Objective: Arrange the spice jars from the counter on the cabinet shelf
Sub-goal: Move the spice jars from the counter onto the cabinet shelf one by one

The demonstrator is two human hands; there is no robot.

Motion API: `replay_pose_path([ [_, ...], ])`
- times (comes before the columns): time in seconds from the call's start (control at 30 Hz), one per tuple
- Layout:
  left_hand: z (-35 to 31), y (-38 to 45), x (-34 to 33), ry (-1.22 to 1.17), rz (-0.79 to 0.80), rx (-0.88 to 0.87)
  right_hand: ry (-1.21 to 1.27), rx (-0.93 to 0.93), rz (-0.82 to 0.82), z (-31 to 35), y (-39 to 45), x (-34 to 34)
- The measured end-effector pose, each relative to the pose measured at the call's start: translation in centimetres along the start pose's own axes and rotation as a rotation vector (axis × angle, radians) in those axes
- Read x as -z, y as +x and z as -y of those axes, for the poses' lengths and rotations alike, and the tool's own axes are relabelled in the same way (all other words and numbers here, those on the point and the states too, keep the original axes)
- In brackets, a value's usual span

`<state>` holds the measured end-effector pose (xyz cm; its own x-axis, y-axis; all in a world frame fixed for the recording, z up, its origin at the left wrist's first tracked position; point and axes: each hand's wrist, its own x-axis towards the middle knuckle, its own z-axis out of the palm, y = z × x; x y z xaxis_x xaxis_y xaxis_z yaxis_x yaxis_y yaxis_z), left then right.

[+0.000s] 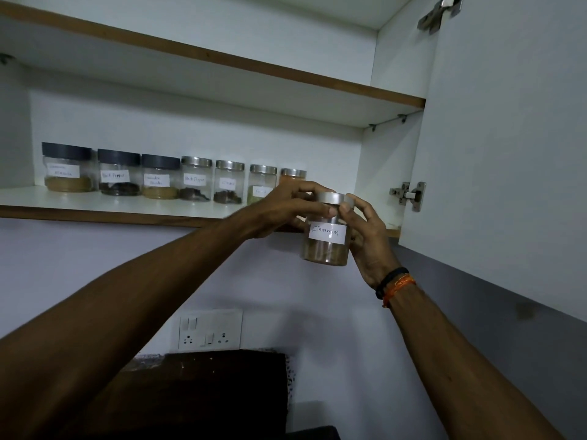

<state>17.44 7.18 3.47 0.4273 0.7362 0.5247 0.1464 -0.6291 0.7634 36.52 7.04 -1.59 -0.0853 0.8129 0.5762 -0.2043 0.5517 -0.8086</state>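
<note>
Both hands hold a clear jar labelled Cinnamon [325, 246] with a steel lid, raised in front of the lower shelf's front edge at its right end. My left hand [286, 208] grips the jar's upper left side and lid. My right hand [362, 236] grips its right side. On the lower shelf [127, 208] stands a row of several labelled spice jars: three with dark lids [119, 173] at the left, then steel-lidded ones [228, 182]. The rightmost orange-filled jar [293, 176] is partly hidden behind my left hand.
The open cabinet door [508, 154] stands at the right, with a hinge [411, 195] on the cabinet's side wall. An upper shelf [222, 61] lies overhead. A switch and socket plate [209, 330] is on the wall below, above a dark object [206, 385].
</note>
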Motion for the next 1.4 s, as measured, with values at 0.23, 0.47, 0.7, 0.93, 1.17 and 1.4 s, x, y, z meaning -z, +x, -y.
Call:
replay_pose_path([
  [0.23,-0.7,2.9,1.2,0.018,-0.081,-0.079,-0.009,0.048,0.007,0.9,3.4,0.1],
  [0.47,-0.8,6.6,3.6,0.100,-0.184,-0.078,-0.329,-0.001,-0.458,-1.1,7.2,1.1],
  [0.7,0.7,9.1,5.2,0.144,-0.224,-0.062,-0.861,0.041,-0.448,-4.6,10.0,1.8],
  [0.93,3.9,11.7,5.3,0.197,-0.197,-0.039,-1.163,0.164,-0.517,-6.9,11.0,2.3],
  [1.17,7.1,14.7,4.7,0.209,-0.147,-0.008,-1.215,0.359,-0.574,-8.5,11.3,2.8],
  [1.4,6.7,17.9,5.8,0.651,-0.078,-0.085,-1.098,0.390,-0.654,-8.6,11.4,2.4],
])
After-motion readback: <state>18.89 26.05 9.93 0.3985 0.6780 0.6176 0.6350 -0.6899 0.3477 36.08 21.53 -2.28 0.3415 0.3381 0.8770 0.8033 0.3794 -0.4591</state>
